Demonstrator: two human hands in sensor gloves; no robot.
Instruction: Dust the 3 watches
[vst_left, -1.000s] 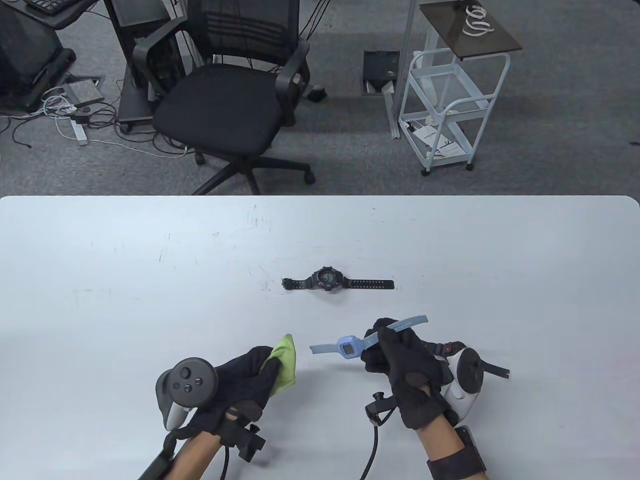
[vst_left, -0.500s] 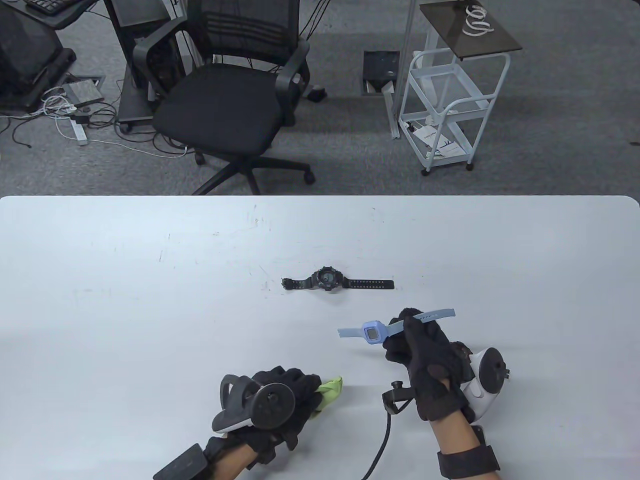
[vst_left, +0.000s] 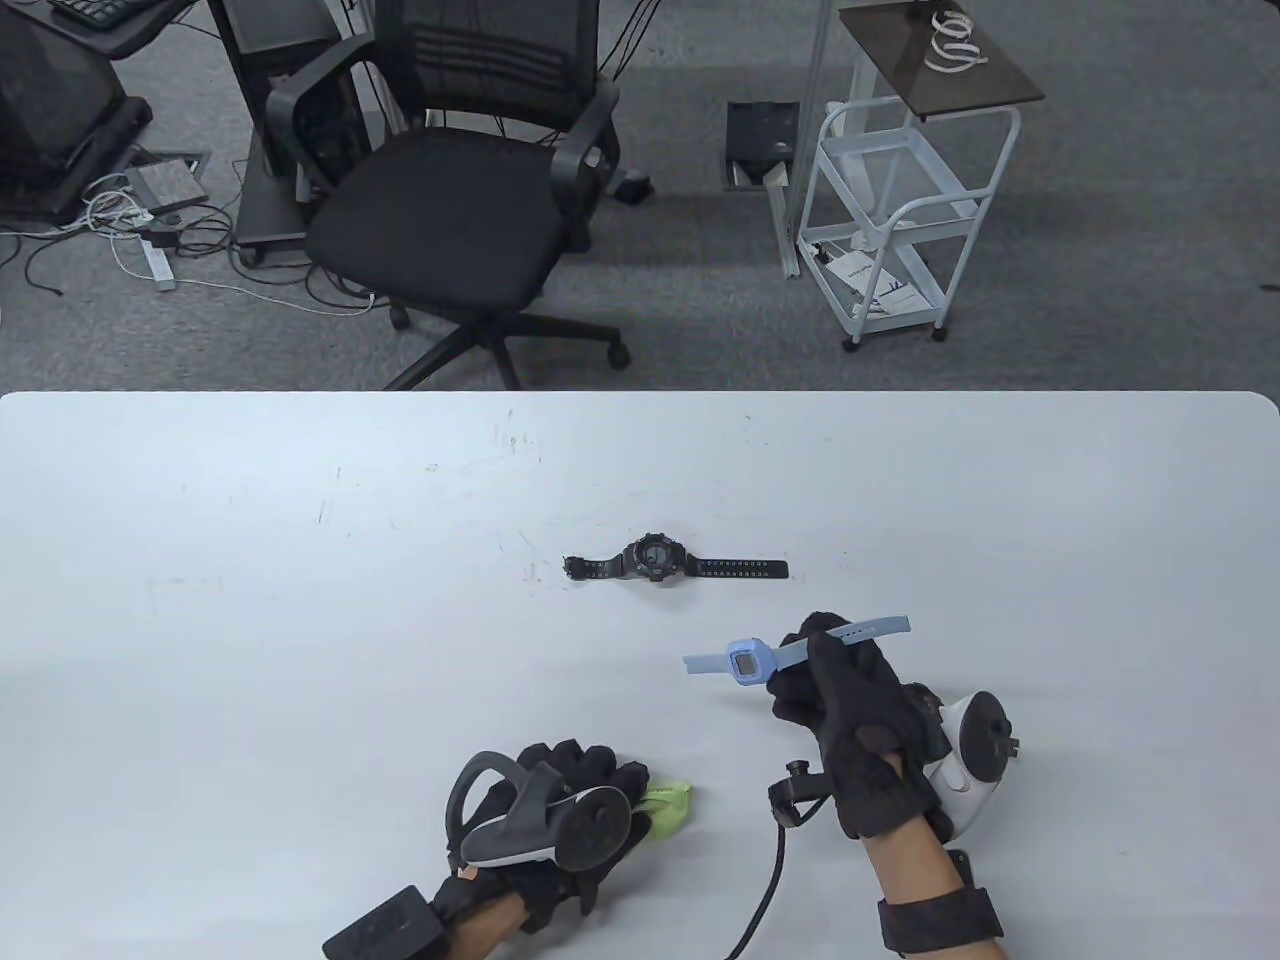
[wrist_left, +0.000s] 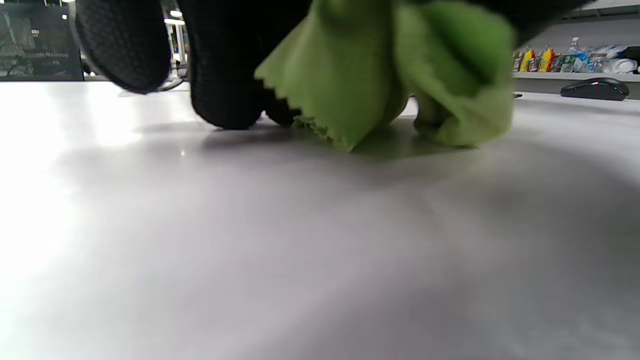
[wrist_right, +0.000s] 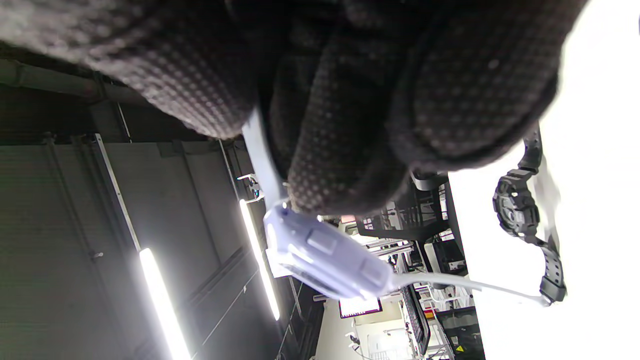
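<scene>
A light blue watch (vst_left: 748, 660) is held above the table by its strap in my right hand (vst_left: 835, 690), face up, its case (wrist_right: 325, 262) just below my gloved fingers (wrist_right: 350, 150). My left hand (vst_left: 575, 800) lies knuckles-down on the table at the near edge, gripping a crumpled green cloth (vst_left: 668, 806) that touches the table top (wrist_left: 380, 75). A black watch (vst_left: 660, 562) lies flat with its strap spread out in the middle of the table, also seen in the right wrist view as the black watch (wrist_right: 520, 210). Only two watches are in view.
The white table (vst_left: 300, 600) ends at a far edge, beyond which stand a black office chair (vst_left: 450, 200) and a white wire cart (vst_left: 890, 220). A black cable (vst_left: 765, 890) runs from my right wrist across the near table.
My left hand has drawn back and down to the table with the cloth and turned over. My right hand has carried the blue watch to the right, away from the cloth.
</scene>
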